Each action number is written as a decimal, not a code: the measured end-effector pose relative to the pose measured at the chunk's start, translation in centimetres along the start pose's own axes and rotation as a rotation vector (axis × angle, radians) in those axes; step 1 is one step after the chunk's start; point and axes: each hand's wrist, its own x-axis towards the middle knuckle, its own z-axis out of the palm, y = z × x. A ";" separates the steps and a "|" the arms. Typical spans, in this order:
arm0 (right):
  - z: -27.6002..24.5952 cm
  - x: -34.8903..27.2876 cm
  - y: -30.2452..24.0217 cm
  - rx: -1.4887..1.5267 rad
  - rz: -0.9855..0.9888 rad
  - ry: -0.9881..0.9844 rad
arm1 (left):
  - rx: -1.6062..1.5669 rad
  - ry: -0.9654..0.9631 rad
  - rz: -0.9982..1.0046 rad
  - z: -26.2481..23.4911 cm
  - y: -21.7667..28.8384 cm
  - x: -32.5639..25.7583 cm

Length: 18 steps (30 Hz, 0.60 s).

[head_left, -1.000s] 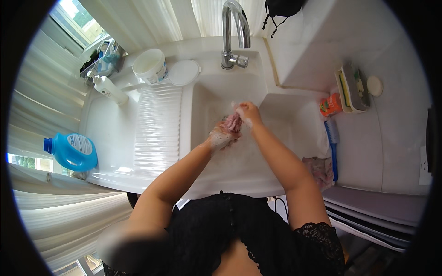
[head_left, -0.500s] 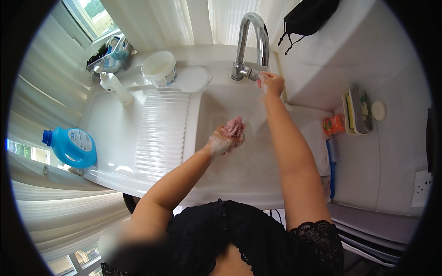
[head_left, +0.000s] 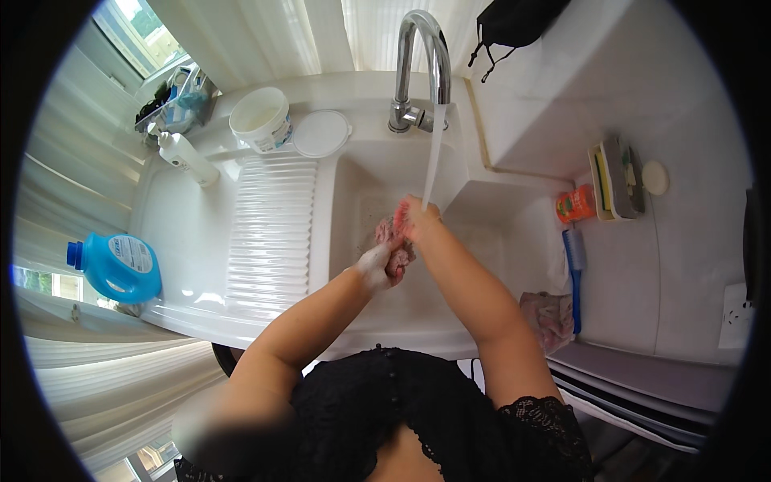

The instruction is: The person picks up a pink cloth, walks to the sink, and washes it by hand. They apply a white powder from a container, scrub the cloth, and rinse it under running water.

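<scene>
Soap suds cover part of my left hand (head_left: 376, 267), which is closed around a crumpled pink cloth (head_left: 399, 259) low over the sink basin (head_left: 450, 289). Beside it, touching or nearly touching the cloth, is my right hand (head_left: 415, 218), its fingers stretched out and wet. A stream of water (head_left: 435, 157) pours from the chrome faucet (head_left: 424, 48) and falls on my right hand. My hands hide part of the cloth.
A ribbed washboard (head_left: 273, 225) adjoins the basin on the left. Around it stand a blue detergent jug (head_left: 120, 269), a white pump bottle (head_left: 189, 159), a white tub (head_left: 261, 116) and its lid (head_left: 321, 133). A blue brush (head_left: 575, 277) and another cloth (head_left: 548, 317) lie at right.
My right hand has left the faucet handle and come down to the cloth in my left hand. Water now runs from the spout. The cloth has moved slightly lower.
</scene>
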 end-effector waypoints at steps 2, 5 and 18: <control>0.3 0.3 -0.6 -0.198 -0.077 -0.006 | -0.049 0.062 0.008 1.2 0.1 0.9; 0.2 0.2 -2.4 -0.488 -0.279 -0.110 | -0.104 -0.037 0.076 2.7 1.3 2.5; -4.6 -5.7 -6.2 -0.747 -0.786 0.093 | -0.765 0.178 0.355 12.0 8.1 6.9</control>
